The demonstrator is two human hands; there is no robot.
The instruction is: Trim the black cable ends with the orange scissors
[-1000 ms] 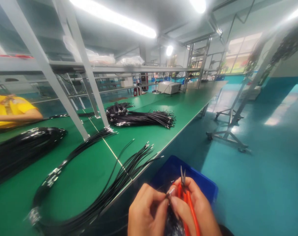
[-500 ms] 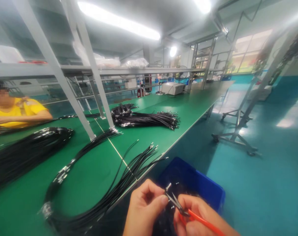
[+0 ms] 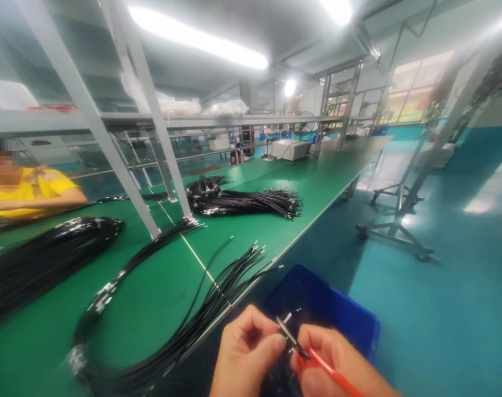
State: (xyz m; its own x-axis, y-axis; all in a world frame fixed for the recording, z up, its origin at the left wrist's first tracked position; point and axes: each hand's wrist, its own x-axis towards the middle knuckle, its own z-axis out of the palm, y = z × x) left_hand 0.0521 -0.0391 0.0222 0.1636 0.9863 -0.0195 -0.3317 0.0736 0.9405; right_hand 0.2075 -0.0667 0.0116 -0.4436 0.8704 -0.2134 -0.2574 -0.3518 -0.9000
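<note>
My left hand point(image 3: 247, 347) pinches a black cable near its pale end point(image 3: 288, 317), low in the head view. My right hand point(image 3: 331, 358) is wrapped round red-handled cutters point(image 3: 293, 337). Their slim metal jaws are together, lying across the cable end just beyond my left fingertips. How much of the cable sits between the jaws, I cannot tell. Beside my left hand, a curved bundle of black cables point(image 3: 147, 361) with pale tips runs along the green table point(image 3: 143, 300).
Below my hands is a blue bin point(image 3: 350, 314). More cable bundles lie on the table: a coil point(image 3: 39, 264) at left and a sheaf point(image 3: 251, 203) farther back. Shelf posts point(image 3: 110, 160) rise from the tabletop. A person in yellow point(image 3: 39, 190) sits at far left.
The cutters' jaws, spread apart half a second ago, have come together at the cable end. My left hand keeps its pinch, nearly in place.
</note>
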